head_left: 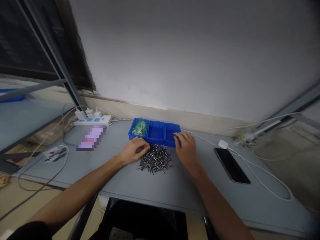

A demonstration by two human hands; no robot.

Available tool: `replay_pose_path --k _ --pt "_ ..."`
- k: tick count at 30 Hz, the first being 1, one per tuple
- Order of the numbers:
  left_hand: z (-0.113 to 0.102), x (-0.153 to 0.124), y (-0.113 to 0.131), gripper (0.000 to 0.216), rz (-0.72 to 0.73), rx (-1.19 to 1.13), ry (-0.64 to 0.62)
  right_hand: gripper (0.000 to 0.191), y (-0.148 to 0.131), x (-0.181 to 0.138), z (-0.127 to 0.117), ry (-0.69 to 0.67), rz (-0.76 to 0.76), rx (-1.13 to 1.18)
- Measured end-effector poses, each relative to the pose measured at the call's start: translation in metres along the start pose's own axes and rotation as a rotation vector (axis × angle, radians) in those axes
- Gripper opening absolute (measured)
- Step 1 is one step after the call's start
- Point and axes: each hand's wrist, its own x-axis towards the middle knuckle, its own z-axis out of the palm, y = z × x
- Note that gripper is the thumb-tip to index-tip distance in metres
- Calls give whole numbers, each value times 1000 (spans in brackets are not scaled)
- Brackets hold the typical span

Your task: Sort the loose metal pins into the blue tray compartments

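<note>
A heap of small dark metal pins lies on the grey table in front of a blue tray with three compartments. The tray's left compartment holds green parts; the middle and right ones look empty. My left hand rests at the left edge of the heap, fingers curled down onto the pins. My right hand lies palm down at the heap's right side, its fingers stretched to the front rim of the tray's right compartment.
A black phone lies at the right with a white charger and cable beside it. A white power strip with plugs sits at the back left, cables trailing off the table. A white wall rises behind.
</note>
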Motion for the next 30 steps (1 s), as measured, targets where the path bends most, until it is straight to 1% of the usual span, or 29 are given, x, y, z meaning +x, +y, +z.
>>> replay_pose_path --k 2,3,8,11,17,21,30 --pt "0 0 0 19 -12 -3 -3 27 -3 -3 0 -65 -21 32" --pt "0 0 -1 19 -18 -3 -5 26 -6 -5 0 -118 -39 46" --pt "0 -1 -3 21 -39 -4 -13 22 -18 -11 -5 -471 -164 22" --pt "1 -2 -5 21 -37 -6 -14 20 -21 -11 -6 -580 -181 -8" --pt "1 -2 -4 20 -34 -3 -19 18 -19 -10 -3 -673 -154 42" --pt "1 -1 -3 19 -35 3 -21 17 -19 -11 -1 -682 -167 51" --pt "2 -2 -2 20 -37 -10 -43 16 -22 -14 5 -703 -208 -35"
